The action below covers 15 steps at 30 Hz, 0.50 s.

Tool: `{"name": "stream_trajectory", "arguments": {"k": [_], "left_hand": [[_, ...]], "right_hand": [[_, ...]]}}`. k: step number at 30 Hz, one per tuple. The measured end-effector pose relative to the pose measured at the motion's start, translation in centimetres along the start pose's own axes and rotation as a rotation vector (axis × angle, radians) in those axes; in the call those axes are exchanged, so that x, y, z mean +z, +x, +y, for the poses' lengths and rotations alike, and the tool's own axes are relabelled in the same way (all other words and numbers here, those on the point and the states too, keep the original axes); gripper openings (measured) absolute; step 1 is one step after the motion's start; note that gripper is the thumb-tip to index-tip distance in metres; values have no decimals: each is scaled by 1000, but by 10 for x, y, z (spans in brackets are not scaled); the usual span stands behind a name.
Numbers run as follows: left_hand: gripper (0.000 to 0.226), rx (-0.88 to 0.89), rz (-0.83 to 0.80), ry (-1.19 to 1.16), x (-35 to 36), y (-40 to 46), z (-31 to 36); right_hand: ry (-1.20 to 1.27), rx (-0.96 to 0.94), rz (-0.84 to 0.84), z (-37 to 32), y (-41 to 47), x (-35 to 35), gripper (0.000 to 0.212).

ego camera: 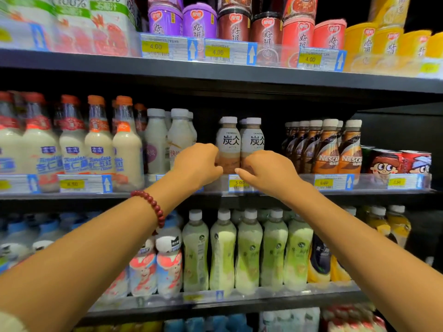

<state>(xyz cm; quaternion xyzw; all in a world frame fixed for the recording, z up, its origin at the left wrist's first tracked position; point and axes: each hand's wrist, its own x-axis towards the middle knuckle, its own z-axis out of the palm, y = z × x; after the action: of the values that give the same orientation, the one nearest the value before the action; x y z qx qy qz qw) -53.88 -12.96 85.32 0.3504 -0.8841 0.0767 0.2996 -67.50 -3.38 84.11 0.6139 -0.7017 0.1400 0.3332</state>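
Two upright latte bottles [228,146], caps up; left hand [197,164], right hand [268,171] clamped around them.

Dark metal shelves [215,75] run left to right in tiers, yellow price tags [155,46] along their near edges; the far back is black.

Two hands [197,165], two front-row latte bottles [229,149], five front-row green bottles [249,250].
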Motion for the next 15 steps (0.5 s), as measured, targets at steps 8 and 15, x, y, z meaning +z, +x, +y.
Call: {"name": "stream_trajectory", "arguments": {"k": [8, 15], "left_hand": [[28, -108, -69, 104, -50, -91, -22], [28, -235, -274, 146, -52, -207, -52]], "right_hand": [[58, -68, -51, -73, -37, -40, 36], [160, -131, -200, -160, -100, -24, 37]]}}
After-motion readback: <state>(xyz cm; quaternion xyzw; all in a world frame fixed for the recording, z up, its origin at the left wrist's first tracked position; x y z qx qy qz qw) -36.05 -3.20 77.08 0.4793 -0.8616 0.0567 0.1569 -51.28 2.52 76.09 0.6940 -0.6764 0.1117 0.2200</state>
